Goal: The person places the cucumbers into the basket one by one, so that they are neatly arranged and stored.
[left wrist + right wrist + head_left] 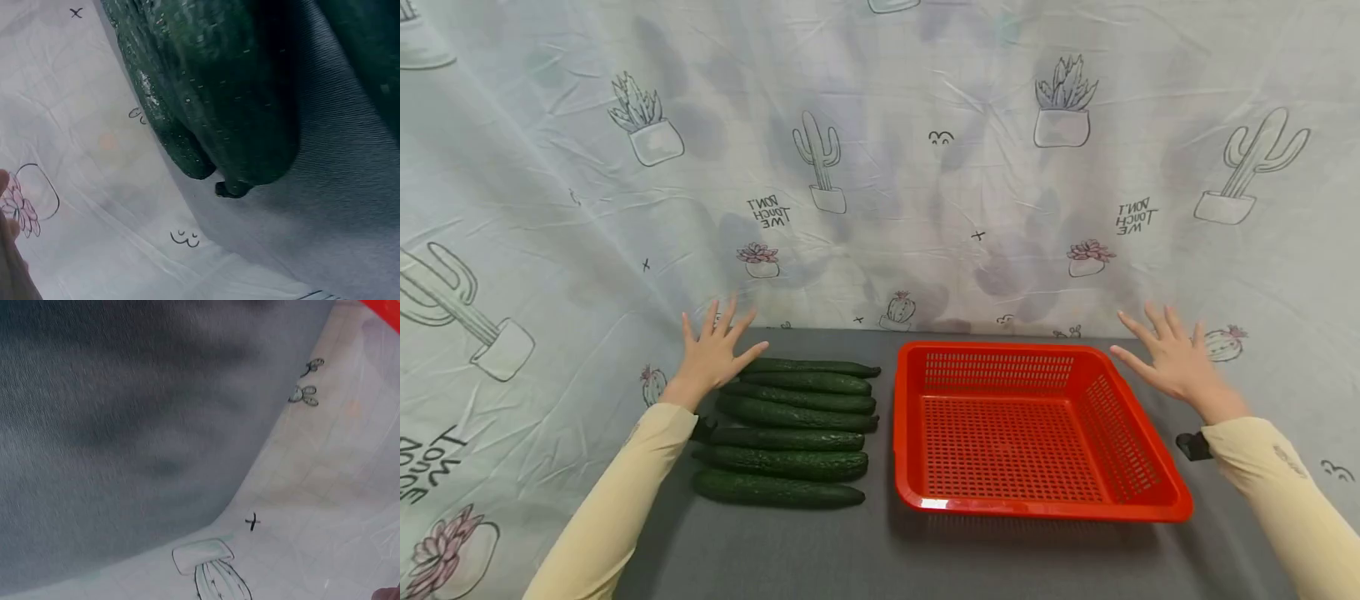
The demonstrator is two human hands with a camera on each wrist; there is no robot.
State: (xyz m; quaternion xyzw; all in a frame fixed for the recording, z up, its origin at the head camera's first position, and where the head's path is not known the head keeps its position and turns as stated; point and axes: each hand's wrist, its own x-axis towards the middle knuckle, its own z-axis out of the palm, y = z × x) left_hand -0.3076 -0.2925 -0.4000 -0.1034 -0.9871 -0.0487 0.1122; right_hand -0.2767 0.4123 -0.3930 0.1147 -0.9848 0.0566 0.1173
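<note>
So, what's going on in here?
Someone's left hand is spread near seven cucumbers, and their right hand is spread to the right of a red perforated basket. Neither hand holds anything. The cucumbers lie side by side on the gray surface, left of the basket; none is inside it.

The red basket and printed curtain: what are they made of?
The red basket looks like glossy moulded plastic: its rim shines and walls have regular slots. The printed curtain seems thin, faintly shiny fabric or plastic film, judging by its creases.
</note>
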